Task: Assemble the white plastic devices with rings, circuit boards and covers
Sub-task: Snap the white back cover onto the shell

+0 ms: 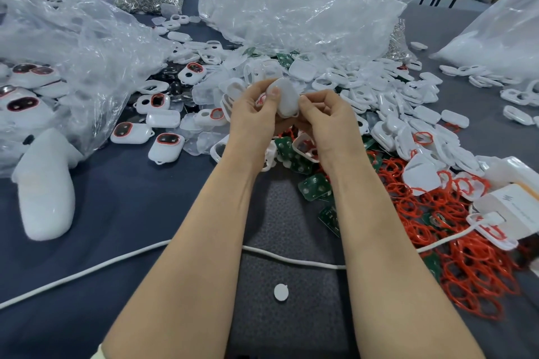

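Plastic against my fingertips: the white device (284, 97) is pinched between both hands, raised over the middle of the heap. My left hand (253, 115) presses its thumb on top; my right hand (324, 117) curls round the right edge. A sliver of red ring (260, 101) shows beside my left fingers, so I judge this unit is at the closing stage. Done: five finished units (166, 144) with red-rimmed windows lie loose to my left, more inside the plastic bag (73, 38). Left: green circuit boards (315, 187), loose red rings (466, 259) and white shells (379, 96), all in heaps beyond counting.
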